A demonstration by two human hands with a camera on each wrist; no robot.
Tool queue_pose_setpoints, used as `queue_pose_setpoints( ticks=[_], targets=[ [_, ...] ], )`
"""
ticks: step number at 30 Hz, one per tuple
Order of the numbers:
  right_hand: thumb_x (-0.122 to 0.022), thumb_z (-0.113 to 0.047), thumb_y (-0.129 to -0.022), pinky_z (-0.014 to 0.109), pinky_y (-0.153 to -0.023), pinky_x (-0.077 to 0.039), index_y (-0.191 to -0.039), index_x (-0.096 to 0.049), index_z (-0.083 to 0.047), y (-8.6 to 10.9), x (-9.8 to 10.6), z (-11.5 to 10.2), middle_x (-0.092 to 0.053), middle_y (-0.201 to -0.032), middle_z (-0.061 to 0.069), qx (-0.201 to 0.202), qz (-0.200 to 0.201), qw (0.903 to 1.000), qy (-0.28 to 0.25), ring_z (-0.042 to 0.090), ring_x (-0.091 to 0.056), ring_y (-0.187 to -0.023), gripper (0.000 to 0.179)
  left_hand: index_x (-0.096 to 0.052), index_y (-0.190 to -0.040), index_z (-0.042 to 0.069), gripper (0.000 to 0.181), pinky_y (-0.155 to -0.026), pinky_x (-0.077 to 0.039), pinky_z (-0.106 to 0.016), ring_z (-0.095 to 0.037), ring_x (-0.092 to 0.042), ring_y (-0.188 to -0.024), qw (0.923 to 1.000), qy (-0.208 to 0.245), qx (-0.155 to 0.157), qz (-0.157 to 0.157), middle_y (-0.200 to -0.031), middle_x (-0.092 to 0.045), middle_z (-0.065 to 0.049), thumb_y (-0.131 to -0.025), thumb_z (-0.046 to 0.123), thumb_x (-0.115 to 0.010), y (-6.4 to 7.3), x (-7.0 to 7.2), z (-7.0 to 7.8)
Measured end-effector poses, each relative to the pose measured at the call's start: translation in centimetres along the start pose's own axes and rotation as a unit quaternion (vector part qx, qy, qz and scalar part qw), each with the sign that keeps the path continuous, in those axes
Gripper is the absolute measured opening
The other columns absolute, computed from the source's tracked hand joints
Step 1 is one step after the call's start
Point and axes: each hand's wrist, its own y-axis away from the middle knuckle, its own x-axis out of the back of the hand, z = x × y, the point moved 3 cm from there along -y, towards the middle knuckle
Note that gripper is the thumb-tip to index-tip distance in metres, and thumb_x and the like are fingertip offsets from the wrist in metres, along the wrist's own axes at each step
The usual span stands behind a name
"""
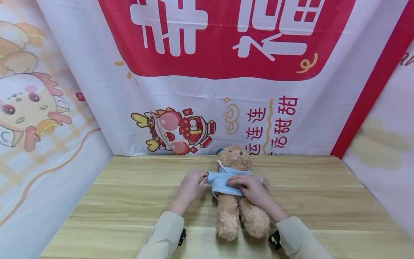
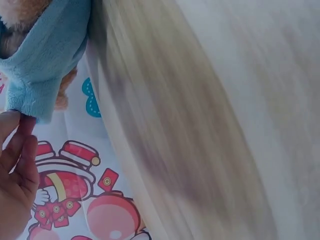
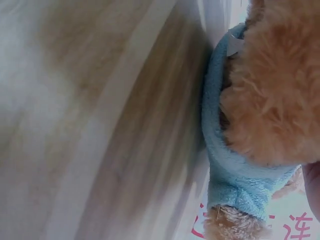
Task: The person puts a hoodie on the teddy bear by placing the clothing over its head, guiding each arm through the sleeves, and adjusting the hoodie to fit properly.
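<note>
A brown teddy bear (image 1: 228,216) in a light blue hooded top (image 1: 223,187) lies on its back on the wooden table, head toward the backdrop. At the bear's sleeve on the left side, my left hand (image 1: 191,184) pinches the cuff; the left wrist view shows thumb and fingertips of this hand (image 2: 17,170) at the sleeve end (image 2: 32,100). No paw shows out of that cuff. My right hand (image 1: 250,187) rests across the top's front, fingers pointing left. From the other sleeve, a furry paw (image 3: 232,225) sticks out.
The wooden table (image 1: 136,201) meets a white and red printed backdrop (image 1: 200,90) right behind the bear's head. Printed cloths hang at the left (image 1: 58,172) and right (image 1: 381,172). A black strap piece (image 1: 275,240) sits at the right cuff.
</note>
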Motion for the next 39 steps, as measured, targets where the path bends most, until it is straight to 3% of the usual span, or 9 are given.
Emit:
queue_pose_setpoints(
  ticks=[2,6,11,13,16,27,30,33,39],
  targets=[
    [-0.056,0.0,-0.092,0.043,-0.097,-0.049,-0.107,-0.073,-0.013,0.0,-0.1,-0.1,-0.071,-0.111,0.004,-0.004,-0.014,0.9999,0.003,0.028,-0.062,-0.112,0.026,-0.072,-0.1,0.008,0.015,-0.09,-0.052,-0.041,-0.028,-0.066,-0.099,0.9997,0.02,0.006,-0.014,-0.103,-0.072,-0.01,-0.091,0.013,-0.062,0.0,-0.2,0.0],
    [-0.058,-0.017,-0.094,0.044,-0.097,-0.049,-0.115,-0.069,-0.018,0.1,-0.4,-0.2,-0.067,-0.117,0.003,-0.056,-0.029,0.998,0.011,0.026,-0.061,-0.115,0.023,-0.071,-0.104,0.009,0.017,-0.09,-0.052,-0.043,-0.028,-0.067,-0.101,0.9977,0.049,0.024,-0.042,-0.106,-0.072,-0.009,-0.093,0.015,-0.059,-0.1,-0.5,0.4],
    [-0.069,-0.035,-0.084,0.027,-0.072,-0.049,-0.12,-0.068,-0.022,0.3,-0.8,-0.6,-0.061,-0.105,-0.001,-0.091,-0.029,0.9946,0.04,0.012,-0.057,-0.086,0.038,-0.069,-0.107,0.007,0.019,-0.089,-0.053,-0.042,-0.027,-0.067,-0.102,0.9976,0.043,0.008,-0.054,-0.107,-0.072,-0.011,-0.095,0.015,-0.056,-0.2,-0.4,1.1],
    [-0.071,-0.036,-0.082,0.021,-0.063,-0.041,-0.119,-0.068,-0.024,0.3,-1.0,-0.6,-0.057,-0.097,-0.004,-0.108,-0.025,0.9929,0.042,0.007,-0.048,-0.075,0.039,-0.069,-0.106,0.005,0.018,-0.088,-0.053,-0.042,-0.028,-0.067,-0.101,0.9974,0.042,-0.003,-0.058,-0.106,-0.071,-0.012,-0.096,0.013,-0.055,-0.2,-0.4,1.3],
    [-0.072,-0.032,-0.083,0.018,-0.059,-0.034,-0.115,-0.071,-0.025,0.2,-1.1,-0.7,-0.052,-0.089,-0.006,-0.138,-0.018,0.9897,0.033,0.006,-0.038,-0.067,0.033,-0.067,-0.103,0.005,0.017,-0.085,-0.053,-0.042,-0.028,-0.067,-0.097,0.9966,0.047,0.001,-0.067,-0.103,-0.071,-0.013,-0.096,0.012,-0.053,-0.2,-0.4,1.4],
    [-0.073,-0.027,-0.083,0.019,-0.062,-0.037,-0.098,-0.075,-0.023,-0.5,-1.6,-0.8,-0.056,-0.091,-0.006,-0.16,-0.009,0.9865,0.031,0.005,-0.046,-0.074,0.016,-0.067,-0.093,0.007,0.008,-0.07,-0.051,-0.032,-0.018,-0.061,-0.078,0.9897,0.096,0.053,-0.092,-0.088,-0.069,-0.008,-0.092,0.007,-0.06,-0.2,-1.1,0.0],
    [-0.073,-0.025,-0.084,0.019,-0.062,-0.037,-0.097,-0.075,-0.023,-0.5,-1.7,-0.7,-0.056,-0.091,-0.006,-0.161,-0.009,0.9866,0.027,0.005,-0.045,-0.073,0.014,-0.069,-0.1,0.005,0.013,-0.079,-0.054,-0.038,-0.025,-0.066,-0.089,0.9928,0.082,0.036,-0.08,-0.099,-0.071,-0.012,-0.09,0.004,-0.061,-0.2,-1.2,0.1],
    [-0.073,-0.024,-0.084,0.02,-0.061,-0.037,-0.096,-0.075,-0.022,-0.5,-1.7,-0.7,-0.056,-0.09,-0.006,-0.161,-0.007,0.9867,0.019,0.006,-0.044,-0.072,0.012,-0.069,-0.106,0.005,0.02,-0.086,-0.054,-0.042,-0.029,-0.066,-0.1,0.9977,0.048,0.004,-0.048,-0.109,-0.07,-0.013,-0.087,0.002,-0.064,0.0,-1.3,0.3],
    [-0.073,-0.024,-0.083,0.02,-0.061,-0.037,-0.094,-0.075,-0.023,-0.4,-1.7,-0.4,-0.054,-0.089,-0.006,-0.165,0.0,0.9862,0.006,0.005,-0.042,-0.07,0.011,-0.07,-0.098,0.013,0.018,-0.073,-0.057,-0.035,-0.021,-0.068,-0.09,0.9989,-0.02,-0.042,0.005,-0.1,-0.07,-0.003,-0.084,0.004,-0.068,0.3,-1.3,0.8]
  ],
)
